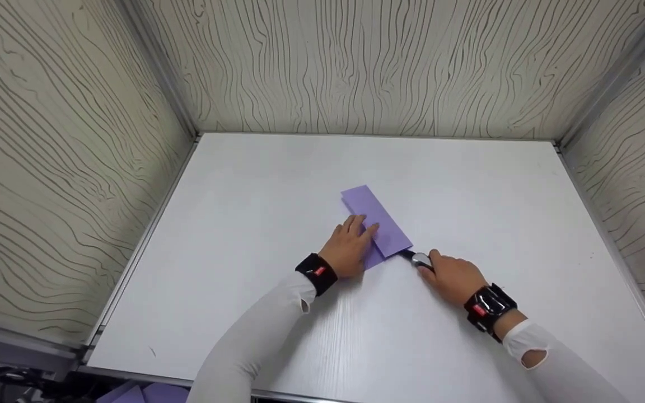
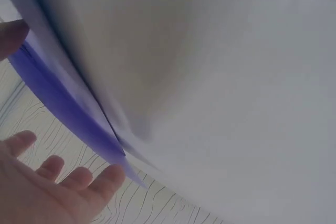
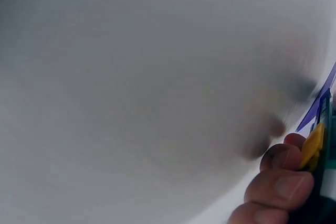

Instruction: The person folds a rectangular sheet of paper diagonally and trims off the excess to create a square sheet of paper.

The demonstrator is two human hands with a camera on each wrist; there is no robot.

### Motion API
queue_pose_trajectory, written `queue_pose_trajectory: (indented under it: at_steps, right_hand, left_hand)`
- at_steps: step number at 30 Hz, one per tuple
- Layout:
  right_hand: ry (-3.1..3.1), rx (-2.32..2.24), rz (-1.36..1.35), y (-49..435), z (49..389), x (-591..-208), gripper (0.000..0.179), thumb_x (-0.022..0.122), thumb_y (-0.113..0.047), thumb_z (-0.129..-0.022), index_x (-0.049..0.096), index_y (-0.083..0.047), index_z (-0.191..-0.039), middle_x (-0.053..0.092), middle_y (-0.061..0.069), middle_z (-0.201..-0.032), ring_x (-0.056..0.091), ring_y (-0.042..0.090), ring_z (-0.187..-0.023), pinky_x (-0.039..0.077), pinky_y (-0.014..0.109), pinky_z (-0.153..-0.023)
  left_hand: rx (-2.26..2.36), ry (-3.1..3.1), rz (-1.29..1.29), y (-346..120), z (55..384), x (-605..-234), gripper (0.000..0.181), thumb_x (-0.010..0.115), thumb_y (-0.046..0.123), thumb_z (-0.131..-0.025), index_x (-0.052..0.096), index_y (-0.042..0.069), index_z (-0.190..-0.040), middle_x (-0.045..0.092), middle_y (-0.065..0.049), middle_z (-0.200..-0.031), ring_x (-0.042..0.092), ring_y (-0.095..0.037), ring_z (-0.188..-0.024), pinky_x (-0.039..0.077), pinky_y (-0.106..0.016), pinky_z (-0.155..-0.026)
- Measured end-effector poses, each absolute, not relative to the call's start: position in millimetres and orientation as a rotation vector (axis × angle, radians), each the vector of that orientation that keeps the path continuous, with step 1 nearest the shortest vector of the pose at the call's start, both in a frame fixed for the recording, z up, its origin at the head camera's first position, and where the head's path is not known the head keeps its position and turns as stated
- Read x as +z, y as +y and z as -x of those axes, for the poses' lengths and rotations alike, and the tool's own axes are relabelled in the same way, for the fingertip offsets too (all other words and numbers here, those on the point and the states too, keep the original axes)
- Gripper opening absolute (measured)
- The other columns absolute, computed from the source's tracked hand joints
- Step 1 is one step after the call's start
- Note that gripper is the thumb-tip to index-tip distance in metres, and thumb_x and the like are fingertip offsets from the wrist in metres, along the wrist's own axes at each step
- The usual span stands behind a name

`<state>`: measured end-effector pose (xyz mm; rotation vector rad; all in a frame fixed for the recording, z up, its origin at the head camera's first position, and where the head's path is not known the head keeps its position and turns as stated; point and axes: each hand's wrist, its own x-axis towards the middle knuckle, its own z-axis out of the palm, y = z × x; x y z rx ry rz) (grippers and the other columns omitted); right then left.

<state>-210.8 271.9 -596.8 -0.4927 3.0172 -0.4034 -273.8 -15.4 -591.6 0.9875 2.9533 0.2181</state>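
Note:
A folded sheet of purple paper lies aslant on the white table, its upper layer offset from a lower one. My left hand rests on its left side, fingers spread and fingertips on the upper layer. In the left wrist view, the purple paper runs between the thumb and the other fingers. My right hand grips a utility knife with a dark, grey-capped body. Its dark front end meets the paper's lower right corner, and the tip is hidden there. The right wrist view shows a yellow part on it beside the curled fingers.
The white tabletop is bounded by wood-grain panels at the back and both sides. Below the front edge at the left are more purple sheets and some dark cables. Each wrist wears a black strap.

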Motion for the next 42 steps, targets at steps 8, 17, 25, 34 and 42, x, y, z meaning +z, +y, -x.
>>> queue_pose_trajectory:
  at_steps: [8, 17, 25, 34, 42]
  right_hand:
    - [3.02, -0.436, 0.454, 278.5, 211.7, -597.5, 0.032, 0.064, -0.035, -0.109, 0.053, -0.006, -0.099, 0.05, 0.002, -0.066, 0.048, 0.021, -0.056, 0.038, 0.035, -0.05]
    - [3.028, -0.416, 0.445, 279.7, 209.6, -595.8, 0.032, 0.064, -0.035, -0.109, 0.052, -0.008, -0.097, 0.05, 0.003, -0.069, 0.048, 0.021, -0.058, 0.037, 0.036, -0.051]
    - [3.055, -0.374, 0.489, 276.2, 213.1, -600.6, 0.034, 0.065, -0.036, -0.107, 0.051, -0.008, -0.095, 0.047, 0.0, -0.066, 0.045, 0.02, -0.056, 0.034, 0.035, -0.05]
    - [3.041, -0.373, 0.511, 277.9, 219.9, -600.3, 0.04, 0.067, -0.045, -0.106, 0.056, -0.007, -0.1, 0.047, 0.0, -0.064, 0.046, 0.018, -0.056, 0.033, 0.033, -0.05]
    - [3.063, -0.343, 0.601, 286.2, 224.3, -603.6, 0.04, 0.068, -0.045, -0.106, 0.057, -0.007, -0.103, 0.048, -0.001, -0.066, 0.045, 0.016, -0.057, 0.035, 0.032, -0.049]
  left_hand:
    - [0.193, 2.732, -0.924, -5.7, 271.4, -583.4, 0.069, 0.07, 0.028, -0.096, 0.052, 0.021, -0.162, 0.045, -0.012, -0.17, 0.038, -0.036, -0.161, 0.036, -0.053, -0.131]
    - [0.064, 2.851, -0.968, 3.7, 269.4, -585.6, 0.057, 0.069, 0.046, -0.102, 0.061, 0.022, -0.153, 0.063, -0.013, -0.136, 0.06, -0.031, -0.123, 0.055, -0.04, -0.108]
    - [0.048, 2.837, -0.995, 2.6, 265.9, -582.4, 0.049, 0.071, 0.049, -0.101, 0.07, 0.019, -0.139, 0.063, -0.013, -0.142, 0.059, -0.031, -0.126, 0.06, -0.039, -0.101]
    - [0.053, 2.803, -1.104, -0.4, 263.0, -584.3, 0.049, 0.065, 0.036, -0.107, 0.06, 0.04, -0.155, 0.063, -0.017, -0.143, 0.057, -0.036, -0.126, 0.052, -0.046, -0.113]
    - [0.04, 2.785, -1.107, -1.9, 260.2, -583.7, 0.048, 0.058, 0.035, -0.11, 0.055, 0.045, -0.158, 0.058, -0.02, -0.146, 0.054, -0.038, -0.128, 0.054, -0.047, -0.109]
